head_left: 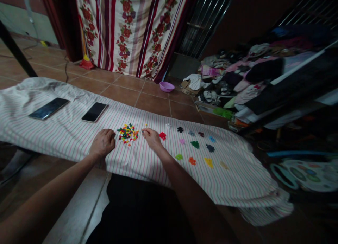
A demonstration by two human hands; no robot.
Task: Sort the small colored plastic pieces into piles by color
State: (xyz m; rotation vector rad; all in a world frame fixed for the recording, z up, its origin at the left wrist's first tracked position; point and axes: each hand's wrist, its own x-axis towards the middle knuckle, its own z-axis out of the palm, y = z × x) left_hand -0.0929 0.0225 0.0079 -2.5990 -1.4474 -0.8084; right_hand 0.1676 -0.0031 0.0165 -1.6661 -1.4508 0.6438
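Observation:
My left hand point(104, 142) rests on the striped cloth with its fingers curled under, just left of a mixed pile of tiny coloured plastic pieces point(128, 133). Whether anything is inside those fingers is hidden. To the right of that pile, my right hand point(151, 135) makes a pinch, thumb against forefinger, at a tiny dark piece point(143, 131). A single yellow piece point(146, 124) lies just beyond it. Small one-colour heaps spread out to the right, among them red point(162, 135), dark green point(195, 144), orange point(192, 161), yellow point(208, 162) and black point(180, 129).
The striped cloth point(148, 163) covers a long low surface. Two phones point(49, 108) lie on its left part. Beyond its far edge, a purple basin point(167, 87) sits on the tiled floor. Piled clothes point(232, 71) fill the right, and a floral curtain point(126, 33) hangs behind.

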